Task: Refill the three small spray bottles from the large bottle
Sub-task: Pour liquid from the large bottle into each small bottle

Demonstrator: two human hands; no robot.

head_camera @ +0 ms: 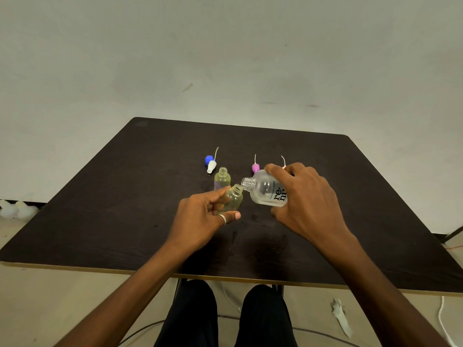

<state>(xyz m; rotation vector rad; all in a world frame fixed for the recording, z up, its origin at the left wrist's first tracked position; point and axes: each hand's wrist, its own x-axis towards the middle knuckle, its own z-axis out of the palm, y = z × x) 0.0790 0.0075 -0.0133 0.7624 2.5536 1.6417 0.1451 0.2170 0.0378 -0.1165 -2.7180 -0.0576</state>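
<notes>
My right hand (308,196) grips the large frosted bottle (265,190), tipped on its side with its open neck pointing left. Its mouth sits right at the mouth of a small clear bottle (234,200), which my left hand (203,219) holds tilted toward it. A second small bottle (222,179) stands open and upright on the dark table (125,196) just behind. A third small bottle is not visible. A blue spray cap (210,161) with a white nozzle, a pink spray cap (255,167) and part of another cap (284,164) lie behind the bottles.
The table's front edge runs just above my knees. Cables and a scrap of white material (340,316) lie on the floor below. White objects (15,209) sit on the floor by the wall at the left. A plain wall stands behind the table.
</notes>
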